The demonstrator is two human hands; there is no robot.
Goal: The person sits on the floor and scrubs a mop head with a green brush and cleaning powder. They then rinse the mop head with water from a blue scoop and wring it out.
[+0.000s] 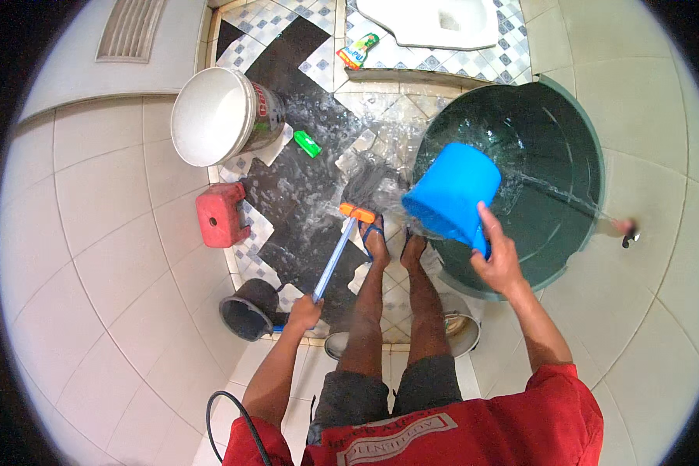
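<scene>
My left hand (306, 313) is closed around the pale blue handle of a brush (333, 259). The brush's orange head, with dark bristles beyond it, is by my sandalled foot on the wet floor. My right hand (497, 256) grips the handle of a blue plastic water dipper (457, 183), tilted with its mouth towards the floor. Water splashes below it, between the brush and a large dark green tub (597, 169). A thin stream runs from a wall tap (630, 230) into the tub.
At left stand a white bucket (209, 116), a red plastic stool (218, 215) and a dark pail (246, 314). A green object (307, 144) lies on the tiled floor. Ahead are a squat toilet (431, 20) and a product pouch (357, 51) on a raised tiled step. Metal basins (472, 335) lie behind my feet.
</scene>
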